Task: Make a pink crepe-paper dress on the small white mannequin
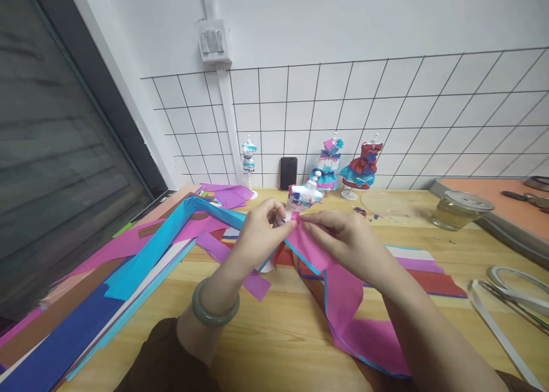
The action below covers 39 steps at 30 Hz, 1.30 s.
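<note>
Both hands work at a small white dress form (315,187) that leans to the right, its bust banded with patterned trim. A long pink paper strip (306,249) with a blue edge runs from its waist down to the right across the table. My left hand (268,226) pinches the strip's end against the form. From the right, my right hand (343,234) grips the same strip between thumb and fingers, close to the left fingertips. The form's lower part is mostly hidden behind the hands and strip.
Coloured paper strips (150,249) lie piled at left. Along the wall stand a bare-stemmed form (249,157), a phone (289,173) and two dressed forms, one pink and blue (328,166), one red (364,166). A glass jar (461,210), scissors (514,295) and white tape (501,329) sit at right.
</note>
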Tool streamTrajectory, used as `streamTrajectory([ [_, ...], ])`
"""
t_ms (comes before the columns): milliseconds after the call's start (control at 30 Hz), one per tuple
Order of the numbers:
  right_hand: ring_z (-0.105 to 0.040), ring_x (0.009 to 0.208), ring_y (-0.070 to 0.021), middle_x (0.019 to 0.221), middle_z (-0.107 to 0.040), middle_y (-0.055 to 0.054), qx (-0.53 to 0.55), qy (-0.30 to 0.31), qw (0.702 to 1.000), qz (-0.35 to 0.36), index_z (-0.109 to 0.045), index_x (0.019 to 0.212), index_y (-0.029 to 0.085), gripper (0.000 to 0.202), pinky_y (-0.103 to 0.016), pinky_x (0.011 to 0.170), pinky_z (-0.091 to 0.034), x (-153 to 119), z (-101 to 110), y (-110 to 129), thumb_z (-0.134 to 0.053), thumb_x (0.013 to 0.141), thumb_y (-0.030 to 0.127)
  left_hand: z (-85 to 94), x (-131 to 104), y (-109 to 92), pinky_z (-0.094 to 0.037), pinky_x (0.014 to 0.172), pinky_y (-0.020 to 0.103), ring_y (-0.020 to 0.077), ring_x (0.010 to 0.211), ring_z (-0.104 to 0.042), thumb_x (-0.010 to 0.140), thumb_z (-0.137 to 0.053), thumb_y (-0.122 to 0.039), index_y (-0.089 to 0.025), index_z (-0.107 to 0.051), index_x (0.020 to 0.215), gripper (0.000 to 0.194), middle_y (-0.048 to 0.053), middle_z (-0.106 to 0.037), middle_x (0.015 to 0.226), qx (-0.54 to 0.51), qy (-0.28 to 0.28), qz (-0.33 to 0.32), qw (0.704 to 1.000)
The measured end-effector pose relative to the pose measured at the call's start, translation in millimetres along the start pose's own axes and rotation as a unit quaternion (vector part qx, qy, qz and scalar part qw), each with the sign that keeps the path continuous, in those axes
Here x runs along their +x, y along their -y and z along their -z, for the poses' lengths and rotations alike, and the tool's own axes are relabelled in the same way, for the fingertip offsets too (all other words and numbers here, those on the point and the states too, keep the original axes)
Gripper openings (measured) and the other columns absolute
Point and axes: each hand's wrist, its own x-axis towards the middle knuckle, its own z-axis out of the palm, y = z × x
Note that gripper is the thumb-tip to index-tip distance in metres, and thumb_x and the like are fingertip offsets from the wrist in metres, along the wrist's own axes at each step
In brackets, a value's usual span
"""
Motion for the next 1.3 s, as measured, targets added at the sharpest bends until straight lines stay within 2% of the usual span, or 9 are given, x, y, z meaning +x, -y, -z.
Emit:
streamTrajectory([
  [133, -0.067, 0.086, -0.0188, 0.096, -0.072, -0.004, 0.056, -0.004, 0.998, -0.019, -0.072, 0.096, 0.022, 0.021, -0.030, 0.074, -0.052, 1.8, -0.7, -9.6, -0.054, 0.087, 0.026, 0.5, -0.7, -1.2, -0.033, 0.055, 0.022, 0.0088, 0.060, -0.042, 0.073, -0.061, -0.022, -0.019, -0.045, 0.072, 0.016, -0.006, -0.044, 0.064, 0.004, 0.002, -0.001, 1.000],
  [367, -0.066, 0.086, -0.0194, 0.093, -0.072, -0.005, 0.144, -0.001, 0.989, -0.042, -0.072, 0.089, 0.020, 0.017, -0.033, 0.077, -0.052, 6.7, 0.4, -17.6, -0.059, 0.084, 0.030, 1.6, 0.7, -4.8, -0.035, 0.057, 0.022, 0.0090, 0.062, -0.045, 0.073, -0.063, -0.022, -0.018, -0.047, 0.073, 0.016, -0.004, -0.049, 0.068, -0.023, 0.019, 0.006, 1.000],
  [500, -0.065, 0.079, -0.0189, 0.085, -0.072, -0.005, 0.156, -0.018, 0.985, -0.077, -0.071, 0.082, 0.018, 0.019, -0.031, 0.070, -0.051, 6.9, 0.5, -16.5, -0.062, 0.082, 0.034, 1.8, 0.4, -3.6, -0.038, 0.061, 0.022, 0.0089, 0.067, -0.049, 0.072, -0.065, -0.020, -0.017, -0.049, 0.075, 0.016, -0.003, -0.053, 0.073, -0.056, 0.034, 0.004, 0.998],
  [667, -0.062, 0.073, -0.0189, 0.079, -0.070, -0.006, 0.167, -0.030, 0.979, -0.112, -0.070, 0.079, 0.016, 0.024, -0.031, 0.064, -0.048, 7.6, -1.6, -15.2, -0.064, 0.079, 0.040, 2.1, 0.2, -3.3, -0.038, 0.059, 0.021, 0.0074, 0.064, -0.048, 0.071, -0.066, -0.020, -0.017, -0.049, 0.076, 0.018, -0.004, -0.052, 0.073, -0.067, 0.030, 0.005, 0.997],
  [1067, -0.053, 0.067, -0.0136, 0.070, -0.060, -0.001, 0.196, -0.049, 0.976, -0.082, -0.061, 0.071, 0.016, 0.025, -0.026, 0.060, -0.042, 9.3, -6.2, -18.6, -0.062, 0.081, 0.039, 0.4, -2.1, -9.6, -0.037, 0.058, 0.020, 0.0072, 0.062, -0.045, 0.073, -0.065, -0.021, -0.017, -0.049, 0.074, 0.017, -0.004, -0.049, 0.070, -0.068, 0.031, 0.011, 0.997],
  [1300, -0.054, 0.063, -0.0140, 0.068, -0.059, -0.001, 0.178, -0.060, 0.978, -0.084, -0.061, 0.071, 0.017, 0.027, -0.026, 0.058, -0.043, 9.2, -7.3, -18.6, -0.063, 0.080, 0.042, 0.8, -3.3, -9.7, -0.040, 0.061, 0.021, 0.0082, 0.065, -0.050, 0.074, -0.064, -0.023, -0.018, -0.049, 0.076, 0.016, -0.003, -0.053, 0.073, -0.085, 0.040, 0.001, 0.996],
])
